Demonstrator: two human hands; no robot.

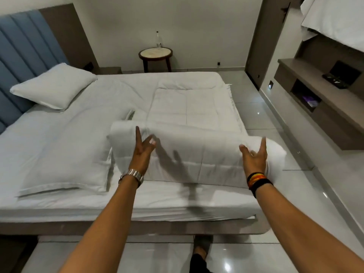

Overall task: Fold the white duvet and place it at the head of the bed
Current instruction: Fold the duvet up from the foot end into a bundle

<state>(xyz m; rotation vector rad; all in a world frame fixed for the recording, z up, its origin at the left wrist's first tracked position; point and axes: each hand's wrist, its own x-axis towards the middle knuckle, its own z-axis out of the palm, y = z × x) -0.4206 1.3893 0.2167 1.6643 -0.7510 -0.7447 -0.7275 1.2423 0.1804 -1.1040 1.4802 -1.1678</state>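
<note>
The white duvet lies on the right half of the bed, its near part raised in a fold that curls over toward the far side. My left hand is at the fold's left end with fingers spread, thumb and fingertips against the fabric. My right hand is at the fold's right end, fingers apart and touching the duvet's edge. Neither hand is visibly closed around the cloth. The blue padded headboard marks the head of the bed at the left.
Two white pillows lie on the bed: one against the headboard, one nearer me. A round side table with a bottle stands by the far wall. A wall shelf unit runs along the right. Glossy tiled floor surrounds the bed.
</note>
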